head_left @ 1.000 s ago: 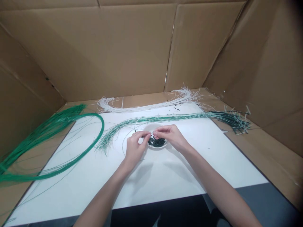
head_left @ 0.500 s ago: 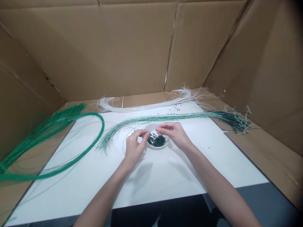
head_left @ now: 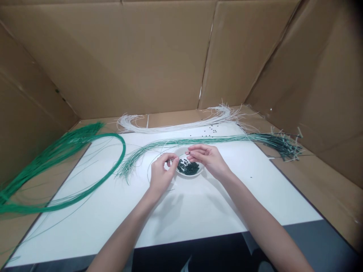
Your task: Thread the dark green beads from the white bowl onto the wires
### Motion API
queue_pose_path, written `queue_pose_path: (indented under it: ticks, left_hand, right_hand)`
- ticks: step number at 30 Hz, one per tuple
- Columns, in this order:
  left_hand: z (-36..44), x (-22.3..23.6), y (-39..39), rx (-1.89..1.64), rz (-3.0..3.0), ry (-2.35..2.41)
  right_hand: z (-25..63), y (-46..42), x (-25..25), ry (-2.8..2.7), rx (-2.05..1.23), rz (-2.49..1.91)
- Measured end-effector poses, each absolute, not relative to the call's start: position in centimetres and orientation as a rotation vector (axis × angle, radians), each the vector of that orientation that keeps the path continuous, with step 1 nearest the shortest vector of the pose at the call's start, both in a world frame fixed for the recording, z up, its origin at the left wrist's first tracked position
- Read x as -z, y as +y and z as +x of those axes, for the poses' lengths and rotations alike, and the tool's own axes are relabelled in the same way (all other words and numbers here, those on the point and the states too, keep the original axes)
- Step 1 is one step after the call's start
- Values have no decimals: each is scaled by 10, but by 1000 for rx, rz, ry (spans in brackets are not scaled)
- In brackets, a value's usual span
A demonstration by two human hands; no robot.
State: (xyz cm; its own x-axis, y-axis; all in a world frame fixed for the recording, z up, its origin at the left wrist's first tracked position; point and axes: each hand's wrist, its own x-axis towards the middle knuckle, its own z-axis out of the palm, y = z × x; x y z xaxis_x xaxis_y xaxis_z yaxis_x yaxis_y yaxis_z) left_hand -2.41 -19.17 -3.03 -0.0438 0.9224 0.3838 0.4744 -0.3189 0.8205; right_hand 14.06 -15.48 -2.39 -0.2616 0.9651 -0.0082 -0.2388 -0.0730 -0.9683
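My left hand (head_left: pixel 162 173) is closed in a pinch at the left rim of a small white bowl (head_left: pixel 202 170). Between its thumb and fingertips runs a thin green strand (head_left: pixel 148 174), which curves over the paper to the left of the hand. Small dark green bead-like pieces (head_left: pixel 191 169) lie in the bowl. My right hand (head_left: pixel 209 159) hovers over the bowl's right side, thumb and forefinger together. Whatever sits in those fingertips is too small to make out. The strand's tip appears to reach across the gap toward them.
A green strand bundle (head_left: pixel 181 142) lies behind the bowl, with a white bundle (head_left: pixel 176 128) farther back. Left is a large looped green bundle (head_left: pixel 122 151). Loose dark pieces (head_left: pixel 211 130) dot the white sheet (head_left: pixel 227 211). Cardboard walls (head_left: pixel 159 56) enclose three sides.
My right hand has drawn away from the left, slightly to the right, opening a gap over the bowl and uncovering more dark pieces. The left hand has stayed nearly still.
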Motion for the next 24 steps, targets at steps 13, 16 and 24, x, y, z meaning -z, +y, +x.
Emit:
queue_pose_path:
  ticks: [13, 16, 24]
  left_hand:
    - [-23, 29, -193, -1326, 1794, 1465]
    - [-23, 29, -193, -1320, 1804, 1470]
    - [-23, 27, -193, -1313, 1854, 1497]
  right_hand:
    - [142, -155, 25, -1227, -1525, -891]
    - [142, -155, 25, -1226, -1514, -903]
    - [141, -155, 21, -1220, -1485, -933]
